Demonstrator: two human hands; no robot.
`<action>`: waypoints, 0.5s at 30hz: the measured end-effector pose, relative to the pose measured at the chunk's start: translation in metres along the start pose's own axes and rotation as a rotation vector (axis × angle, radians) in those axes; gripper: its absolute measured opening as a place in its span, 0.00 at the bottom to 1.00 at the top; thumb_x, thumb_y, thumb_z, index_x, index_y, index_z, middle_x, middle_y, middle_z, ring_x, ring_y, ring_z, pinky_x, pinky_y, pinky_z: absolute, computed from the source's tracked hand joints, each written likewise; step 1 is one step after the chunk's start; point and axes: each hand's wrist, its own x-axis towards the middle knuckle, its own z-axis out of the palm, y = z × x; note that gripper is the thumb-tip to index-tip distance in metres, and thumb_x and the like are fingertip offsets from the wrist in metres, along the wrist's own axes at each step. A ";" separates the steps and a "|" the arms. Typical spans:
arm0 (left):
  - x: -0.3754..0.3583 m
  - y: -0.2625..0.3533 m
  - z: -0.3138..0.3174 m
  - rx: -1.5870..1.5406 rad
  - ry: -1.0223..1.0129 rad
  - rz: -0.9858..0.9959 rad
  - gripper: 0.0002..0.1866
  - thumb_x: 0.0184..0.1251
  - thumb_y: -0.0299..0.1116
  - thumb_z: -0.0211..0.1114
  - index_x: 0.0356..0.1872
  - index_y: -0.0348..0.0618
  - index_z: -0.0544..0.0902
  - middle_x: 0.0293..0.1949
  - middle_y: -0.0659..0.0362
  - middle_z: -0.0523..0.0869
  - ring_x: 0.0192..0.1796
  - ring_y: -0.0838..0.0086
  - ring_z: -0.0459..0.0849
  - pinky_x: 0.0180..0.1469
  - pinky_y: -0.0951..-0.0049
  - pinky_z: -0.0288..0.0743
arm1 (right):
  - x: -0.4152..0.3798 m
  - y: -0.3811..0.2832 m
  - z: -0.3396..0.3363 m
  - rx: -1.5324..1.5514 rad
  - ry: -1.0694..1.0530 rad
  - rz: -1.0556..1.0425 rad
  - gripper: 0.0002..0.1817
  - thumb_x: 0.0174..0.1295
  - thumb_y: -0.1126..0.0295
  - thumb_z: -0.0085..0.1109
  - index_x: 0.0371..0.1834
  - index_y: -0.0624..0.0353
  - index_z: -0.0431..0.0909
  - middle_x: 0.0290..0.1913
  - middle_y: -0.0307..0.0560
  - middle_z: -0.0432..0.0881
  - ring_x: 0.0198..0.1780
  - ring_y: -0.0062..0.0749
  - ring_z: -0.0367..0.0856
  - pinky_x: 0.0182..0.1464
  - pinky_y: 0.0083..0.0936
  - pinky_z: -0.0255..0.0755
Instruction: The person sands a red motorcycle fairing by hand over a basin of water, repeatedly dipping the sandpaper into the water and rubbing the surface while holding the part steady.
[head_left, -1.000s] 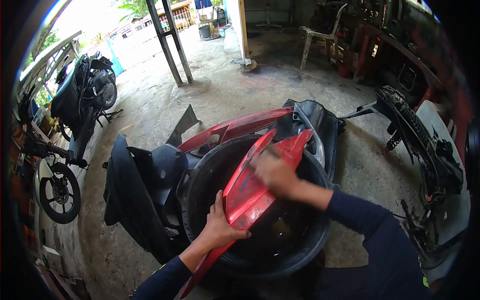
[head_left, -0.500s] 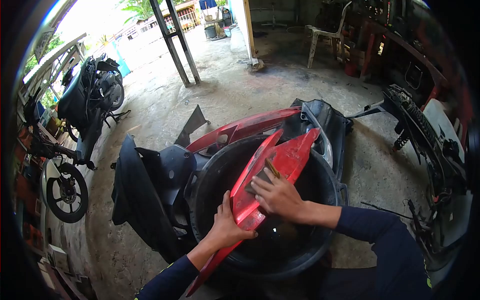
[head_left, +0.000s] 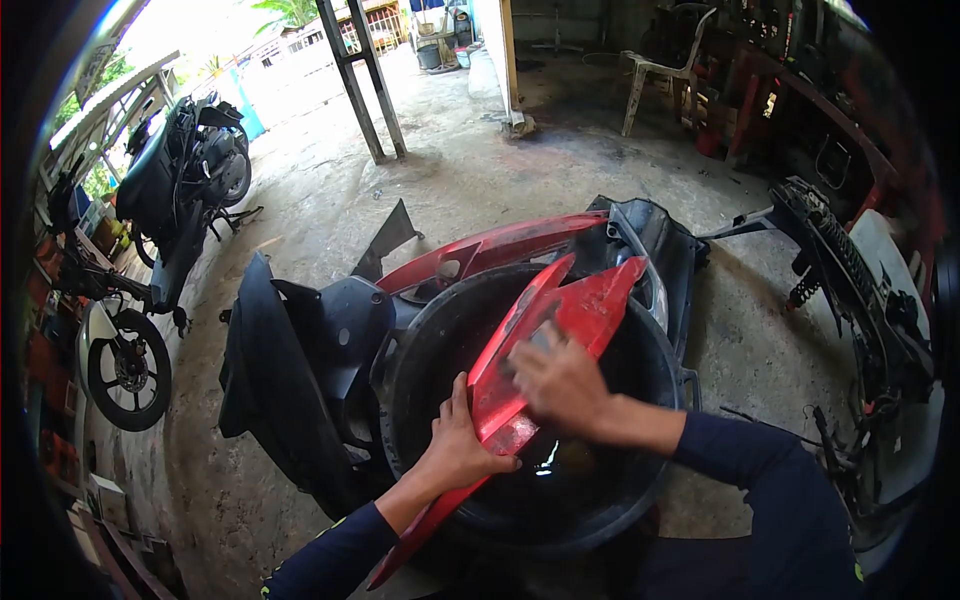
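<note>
A long red motorcycle fairing panel (head_left: 585,310) lies slanted across a round black tub (head_left: 655,470) that has liquid in it, where light glints. Its surface is scuffed, with a pale worn patch near the lower end. My left hand (head_left: 460,445) grips the panel's lower part, thumb on the near side and fingers along the far edge. Smeared by motion, my right hand (head_left: 560,380) presses on the panel's middle with its fingers bent around a piece of sandpaper, which is mostly hidden now.
Black fairing parts (head_left: 290,370) lean left of the tub; another red panel (head_left: 490,245) lies behind it. A motorcycle (head_left: 170,220) stands on the left. A stripped motorcycle frame (head_left: 840,290) is on the right. A plastic chair (head_left: 665,75) stands at the back.
My right hand has shifted slightly along the panel and turned, and the sandpaper is less visible. My left hand keeps its grip. The whole view has shifted slightly.
</note>
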 end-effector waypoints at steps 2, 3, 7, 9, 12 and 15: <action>-0.001 -0.005 0.003 -0.008 0.014 0.013 0.81 0.37 0.53 0.89 0.84 0.34 0.35 0.73 0.27 0.62 0.76 0.33 0.64 0.79 0.48 0.61 | -0.014 -0.023 0.007 0.121 0.145 -0.062 0.13 0.62 0.65 0.66 0.49 0.55 0.85 0.51 0.43 0.85 0.61 0.61 0.79 0.53 0.50 0.76; -0.002 -0.004 0.002 -0.009 0.011 0.008 0.81 0.37 0.53 0.89 0.84 0.34 0.35 0.73 0.27 0.62 0.76 0.33 0.64 0.79 0.48 0.61 | -0.009 -0.014 0.002 0.108 0.042 -0.002 0.13 0.62 0.65 0.66 0.48 0.55 0.86 0.50 0.43 0.85 0.61 0.60 0.80 0.53 0.50 0.76; -0.001 0.000 -0.003 0.001 0.005 -0.003 0.81 0.38 0.53 0.88 0.84 0.34 0.35 0.73 0.28 0.62 0.76 0.33 0.64 0.79 0.47 0.61 | 0.006 0.029 0.005 0.027 0.053 0.060 0.10 0.64 0.66 0.63 0.45 0.55 0.85 0.48 0.46 0.84 0.57 0.58 0.80 0.56 0.51 0.74; 0.000 0.000 -0.002 0.003 -0.007 -0.008 0.81 0.38 0.52 0.88 0.84 0.35 0.35 0.73 0.28 0.62 0.76 0.34 0.64 0.79 0.47 0.61 | -0.003 -0.004 -0.001 0.000 0.011 -0.058 0.15 0.62 0.64 0.66 0.51 0.55 0.85 0.53 0.46 0.86 0.62 0.61 0.80 0.61 0.52 0.74; -0.003 -0.003 0.002 -0.005 0.017 0.000 0.81 0.38 0.52 0.88 0.84 0.35 0.35 0.73 0.28 0.62 0.75 0.33 0.64 0.79 0.47 0.61 | -0.006 0.006 0.006 0.035 0.079 -0.039 0.16 0.62 0.63 0.67 0.51 0.55 0.84 0.53 0.46 0.86 0.60 0.59 0.81 0.61 0.54 0.75; -0.003 -0.002 -0.002 -0.007 0.025 0.018 0.81 0.38 0.53 0.88 0.84 0.35 0.34 0.72 0.28 0.62 0.75 0.33 0.65 0.79 0.47 0.61 | 0.005 0.036 0.007 -0.038 -0.034 0.076 0.11 0.66 0.66 0.63 0.47 0.58 0.83 0.48 0.48 0.84 0.60 0.62 0.80 0.60 0.53 0.75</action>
